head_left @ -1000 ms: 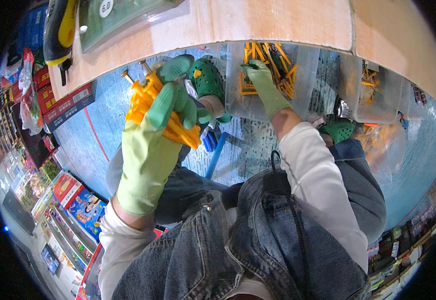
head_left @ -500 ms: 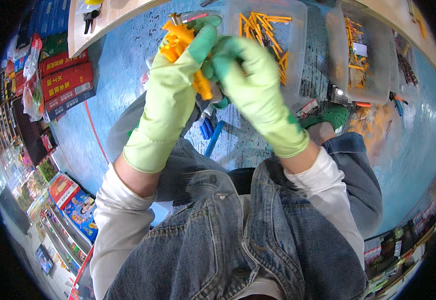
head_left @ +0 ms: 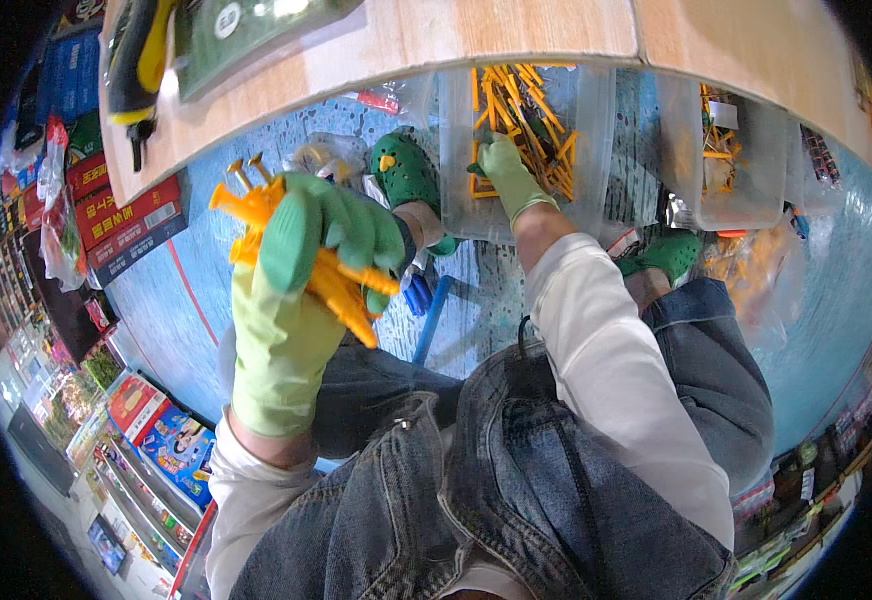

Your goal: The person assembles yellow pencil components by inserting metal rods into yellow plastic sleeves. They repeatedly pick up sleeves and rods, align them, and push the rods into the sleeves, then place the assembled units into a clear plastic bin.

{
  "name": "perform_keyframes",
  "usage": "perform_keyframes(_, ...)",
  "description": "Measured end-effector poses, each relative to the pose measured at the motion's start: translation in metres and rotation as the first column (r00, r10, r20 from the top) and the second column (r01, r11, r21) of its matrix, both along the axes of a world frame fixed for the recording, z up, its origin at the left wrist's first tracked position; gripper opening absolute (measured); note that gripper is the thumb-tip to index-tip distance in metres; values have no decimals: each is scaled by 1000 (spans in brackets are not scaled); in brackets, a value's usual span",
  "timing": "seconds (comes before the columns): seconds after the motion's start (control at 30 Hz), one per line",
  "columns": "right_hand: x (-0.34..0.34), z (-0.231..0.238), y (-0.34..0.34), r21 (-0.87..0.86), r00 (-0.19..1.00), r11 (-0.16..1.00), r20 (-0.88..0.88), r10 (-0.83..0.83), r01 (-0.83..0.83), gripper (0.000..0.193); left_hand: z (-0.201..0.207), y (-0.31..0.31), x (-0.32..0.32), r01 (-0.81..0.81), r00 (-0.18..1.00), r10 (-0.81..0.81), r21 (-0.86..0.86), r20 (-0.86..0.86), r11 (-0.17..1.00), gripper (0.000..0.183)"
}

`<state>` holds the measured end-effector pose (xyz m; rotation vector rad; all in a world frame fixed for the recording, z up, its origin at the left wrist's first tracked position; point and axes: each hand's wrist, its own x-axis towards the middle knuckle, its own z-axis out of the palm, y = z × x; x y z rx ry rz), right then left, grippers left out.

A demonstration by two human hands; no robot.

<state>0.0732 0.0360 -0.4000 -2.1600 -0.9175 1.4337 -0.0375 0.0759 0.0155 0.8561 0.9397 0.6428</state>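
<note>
My left hand [head_left: 331, 230], in a pale green rubber glove with darker green palm and fingers, is closed around a bunch of yellow plastic wall plugs [head_left: 336, 300]. Metal screws [head_left: 248, 172] stick out of their upper ends. My right hand [head_left: 502, 165], gloved alike, reaches down into a clear plastic bin [head_left: 593, 190] near its left side. Beside it in the bin lies a loose heap of long yellow wall plugs [head_left: 528, 110]. Most of the right hand's fingers are turned down and hidden, so what they hold does not show.
A wooden table edge [head_left: 516, 35] curves across the far side, with a yellow-and-black tool [head_left: 141, 65] on it. Another clear bin [head_left: 746, 205] holds more yellow pieces. Red cartons [head_left: 126, 215] stand at the left; a blue bar [head_left: 434, 318] is on the floor between my feet.
My hands have parted. The left has come down and left with its bunch of wall plugs; the right has stretched out into the bin. More of the table now shows.
</note>
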Motion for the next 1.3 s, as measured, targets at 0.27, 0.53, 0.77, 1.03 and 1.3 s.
perform_keyframes(0.27,-7,0,-2,-143,999,990,46,-7,14,30,-3,5,-3,56,998,-57,-102,-2,993,28)
perform_keyframes(0.53,21,144,-5,365,844,776,-378,-381,514,20,-13,2,-1,-9,1000,8,-36,-30,999,22)
perform_keyframes(0.77,97,348,-9,611,666,770,-654,359,186,21,-25,-15,2,126,988,-122,39,-90,991,32)
perform_keyframes(1.03,67,372,-7,527,549,807,-771,323,265,16,-18,-16,4,254,965,-248,-72,84,964,41)
perform_keyframes(1.3,60,362,-6,595,541,740,-753,375,315,19,-9,-12,-6,343,936,-327,-137,129,929,38)
